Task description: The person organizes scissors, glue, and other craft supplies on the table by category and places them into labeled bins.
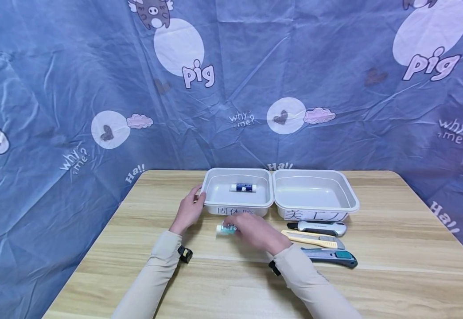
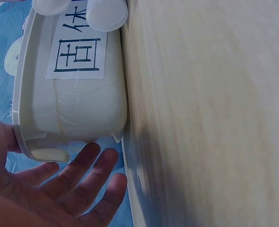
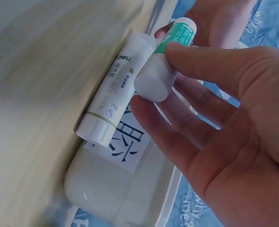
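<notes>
My right hand [image 1: 255, 230] pinches a green-and-white glue stick [image 3: 179, 35] between thumb and fingers, in front of the left plastic bin [image 1: 237, 205]. A white glue stick [image 3: 115, 90] lies on the table just beside it, against the bin's labelled front in the right wrist view; the hand hides it in the head view. My left hand [image 2: 68, 189] is at the bin's left end, thumb at the rim and the other fingers spread loosely beside the wall. Inside that bin lies a blue-and-white glue stick [image 1: 243, 188].
A second white bin [image 1: 315, 209] with a paper label stands right beside the first. In front of it lie three utility knives: a grey-and-black one [image 1: 322, 228], a yellow one [image 1: 315, 239] and a dark one with a green slider [image 1: 331, 257]. A blue cloth [image 1: 231, 88] hangs behind the table.
</notes>
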A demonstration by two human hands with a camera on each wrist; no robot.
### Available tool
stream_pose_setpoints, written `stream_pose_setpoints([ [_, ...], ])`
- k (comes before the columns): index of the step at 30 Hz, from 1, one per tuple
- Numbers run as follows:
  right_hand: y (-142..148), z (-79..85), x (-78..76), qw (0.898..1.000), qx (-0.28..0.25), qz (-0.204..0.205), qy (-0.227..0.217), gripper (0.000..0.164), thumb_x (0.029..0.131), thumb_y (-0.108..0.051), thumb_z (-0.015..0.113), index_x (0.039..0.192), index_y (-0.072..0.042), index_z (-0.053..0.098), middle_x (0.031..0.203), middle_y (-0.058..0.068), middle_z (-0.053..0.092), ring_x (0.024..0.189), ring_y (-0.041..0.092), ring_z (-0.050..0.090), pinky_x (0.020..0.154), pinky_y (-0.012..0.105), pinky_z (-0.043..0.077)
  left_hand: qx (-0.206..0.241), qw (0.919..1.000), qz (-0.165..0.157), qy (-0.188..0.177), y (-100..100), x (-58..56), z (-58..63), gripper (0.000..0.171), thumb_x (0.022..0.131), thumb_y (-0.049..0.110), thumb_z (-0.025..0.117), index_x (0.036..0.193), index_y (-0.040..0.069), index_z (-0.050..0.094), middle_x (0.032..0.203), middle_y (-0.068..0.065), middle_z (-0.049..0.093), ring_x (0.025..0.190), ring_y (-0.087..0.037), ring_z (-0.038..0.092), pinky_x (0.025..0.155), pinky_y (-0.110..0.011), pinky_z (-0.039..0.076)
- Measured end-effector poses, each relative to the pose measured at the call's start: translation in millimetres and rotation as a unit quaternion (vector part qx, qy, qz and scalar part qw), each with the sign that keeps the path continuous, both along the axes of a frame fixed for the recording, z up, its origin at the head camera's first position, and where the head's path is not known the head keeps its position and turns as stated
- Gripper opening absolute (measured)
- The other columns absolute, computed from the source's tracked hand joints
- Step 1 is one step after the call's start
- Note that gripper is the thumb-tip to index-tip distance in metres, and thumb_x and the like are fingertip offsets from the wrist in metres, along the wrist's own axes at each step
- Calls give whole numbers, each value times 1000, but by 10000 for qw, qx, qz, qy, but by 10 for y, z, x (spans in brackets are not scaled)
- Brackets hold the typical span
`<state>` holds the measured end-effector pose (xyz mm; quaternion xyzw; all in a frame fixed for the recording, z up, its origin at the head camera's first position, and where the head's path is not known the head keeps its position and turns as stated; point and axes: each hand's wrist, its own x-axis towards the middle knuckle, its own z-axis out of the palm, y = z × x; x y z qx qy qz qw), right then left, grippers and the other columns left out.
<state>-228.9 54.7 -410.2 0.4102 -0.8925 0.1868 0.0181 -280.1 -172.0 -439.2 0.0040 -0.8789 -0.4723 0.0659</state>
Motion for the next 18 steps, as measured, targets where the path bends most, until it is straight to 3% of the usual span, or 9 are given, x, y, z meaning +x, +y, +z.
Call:
stream_pose_setpoints([
  [9, 51, 45, -32, 9995, -220, 17, 239, 35, 81, 3, 72, 111, -15, 71, 107, -3, 72, 102, 15, 66, 92, 32, 51, -4, 10000, 1, 39, 0, -11, -6, 48, 102, 37, 45, 145, 16, 46, 107, -15, 70, 94, -26, 67, 76, -34, 51],
  [18, 107, 104, -46, 9991, -378, -128, 167, 42, 78, 8, 70, 111, -18, 71, 110, -6, 71, 103, 15, 66, 90, 34, 52, -86, 9999, 33, 135, 1, -21, -21, 46, 102, 33, 46, 144, 15, 47, 101, -14, 70, 89, -24, 67, 77, -35, 50],
])
